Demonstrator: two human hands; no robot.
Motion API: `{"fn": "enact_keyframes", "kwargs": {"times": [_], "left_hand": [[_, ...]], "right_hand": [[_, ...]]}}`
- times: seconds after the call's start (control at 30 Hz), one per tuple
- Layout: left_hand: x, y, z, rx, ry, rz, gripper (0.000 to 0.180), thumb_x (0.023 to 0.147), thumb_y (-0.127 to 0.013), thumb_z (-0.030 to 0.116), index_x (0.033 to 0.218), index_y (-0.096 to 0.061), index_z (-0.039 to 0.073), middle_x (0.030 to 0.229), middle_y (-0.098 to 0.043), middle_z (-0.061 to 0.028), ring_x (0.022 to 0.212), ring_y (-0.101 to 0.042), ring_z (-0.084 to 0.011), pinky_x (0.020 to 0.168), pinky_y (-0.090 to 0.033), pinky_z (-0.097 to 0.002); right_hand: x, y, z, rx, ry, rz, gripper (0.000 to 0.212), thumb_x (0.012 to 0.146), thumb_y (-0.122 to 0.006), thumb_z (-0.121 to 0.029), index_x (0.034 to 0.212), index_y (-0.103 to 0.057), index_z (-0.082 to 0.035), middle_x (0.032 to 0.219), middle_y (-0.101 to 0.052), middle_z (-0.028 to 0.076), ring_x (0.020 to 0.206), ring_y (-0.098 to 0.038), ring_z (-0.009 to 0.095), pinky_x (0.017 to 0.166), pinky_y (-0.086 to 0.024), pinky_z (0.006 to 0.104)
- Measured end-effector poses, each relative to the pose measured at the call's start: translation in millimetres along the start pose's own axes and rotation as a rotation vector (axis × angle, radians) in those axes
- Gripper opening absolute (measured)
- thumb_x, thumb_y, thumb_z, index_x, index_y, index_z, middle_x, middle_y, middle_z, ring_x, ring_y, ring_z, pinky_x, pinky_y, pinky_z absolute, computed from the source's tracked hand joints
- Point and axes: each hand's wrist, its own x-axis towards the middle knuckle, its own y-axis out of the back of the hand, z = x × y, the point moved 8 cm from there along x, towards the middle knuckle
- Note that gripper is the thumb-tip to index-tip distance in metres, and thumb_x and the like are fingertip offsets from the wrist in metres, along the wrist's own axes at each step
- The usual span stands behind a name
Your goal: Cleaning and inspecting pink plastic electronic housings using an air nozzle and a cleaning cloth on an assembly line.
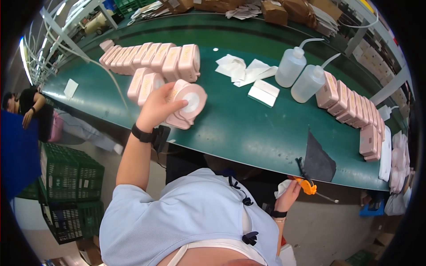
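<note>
My left hand is closed around a pink rounded case with a pale round disc on its face. The thumb lies across the disc, and a thin pink cord or strap hangs along the lower side. Just behind it stand more pink cases, partly hidden by the hand. At the near table edge on the right, my right hand pinches a crumpled white cloth. Its fingertips are beside an orange blow gun with a thin metal nozzle; whether they grip it I cannot tell.
Pink cases form a row at far left and another at right. Two clear squeeze bottles stand by white wipes and a small white block. A dark cloth hangs over the table edge. Green crates stand at left.
</note>
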Motion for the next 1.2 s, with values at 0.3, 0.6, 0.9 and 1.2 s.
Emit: {"fn": "enact_keyframes", "kwargs": {"times": [0.3, 0.6, 0.9, 1.2], "left_hand": [[-93, 24, -45, -1.285, 0.304, 0.101, 0.056, 0.09, -0.072, 0.013, 0.137, -0.046, -0.005, 0.125, -0.062, -0.0125, 0.111, -0.062, -0.0181, 0.095, -0.051, -0.0318], [-161, 70, -84, -1.198, 0.272, 0.458, 0.06, 0.085, -0.075, 0.009, 0.137, -0.045, -0.002, 0.13, -0.058, -0.012, 0.116, -0.059, -0.02, 0.099, -0.049, -0.0344], [-167, 126, -33, -0.1, 0.218, 0.326, 0.065, 0.068, -0.085, 0.005, 0.127, -0.058, -0.002, 0.114, -0.066, -0.0106, 0.104, -0.064, -0.0193, 0.093, -0.051, -0.0333], [-170, 119, -68, -0.452, 0.089, -0.094, 0.078, 0.064, -0.083, 0.003, 0.135, -0.053, -0.005, 0.12, -0.066, -0.0138, 0.103, -0.066, -0.0222, 0.09, -0.052, -0.0355]], "right_hand": [[-18, -64, -141, 0.052, 0.557, 0.012, 0.027, 0.096, -0.054, -0.015, 0.112, -0.058, 0.006, 0.112, -0.063, 0.016, 0.084, -0.06, 0.017, 0.073, -0.049, 0.0308], [-124, -278, -159, -0.805, 0.508, -1.496, 0.022, 0.08, -0.07, -0.017, 0.096, -0.063, -0.004, 0.086, -0.066, 0.015, 0.064, -0.06, 0.032, 0.058, -0.048, 0.0369], [-136, -313, -180, -1.056, 0.67, -1.558, 0.029, 0.077, -0.076, -0.027, 0.088, -0.061, -0.006, 0.072, -0.06, 0.014, 0.065, -0.059, 0.035, 0.057, -0.046, 0.0401], [-129, -349, -222, -1.043, 0.731, -1.623, 0.039, 0.079, -0.075, -0.04, 0.081, -0.056, -0.006, 0.069, -0.056, 0.011, 0.061, -0.057, 0.034, 0.054, -0.044, 0.0407]]}}
